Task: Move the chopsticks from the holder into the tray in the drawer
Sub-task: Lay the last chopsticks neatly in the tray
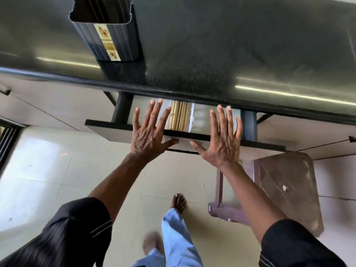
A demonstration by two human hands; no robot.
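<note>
Two bare hands lie flat against the front panel of a partly open drawer (119, 130) beneath a dark polished tabletop (231, 54). Left hand (149, 135): fingers (154, 112) spread wide and straight, tips reaching over the top edge of the panel, thumb pointing inward along the panel; nothing is pinched. Right hand (221, 145): fingers (223, 120) likewise splayed and extended over the edge, thumb pointing inward toward the left thumb; nothing is held. Between the two sets of fingers, just beside the left hand's little finger, a bundle of pale yellow chopsticks (179, 118) lies lengthwise in a compartment of the white tray (200, 120) inside the drawer. Beyond the left fingers, up on the tabletop, stands the dark ribbed holder (109, 37) with a patterned label strip; its open mouth faces the camera and its interior is dark. Below the right wrist, a brown plastic stool (285, 185) stands on the tiled floor (57, 180); a bare foot (178, 202) and blue trouser leg appear between the forearms
</note>
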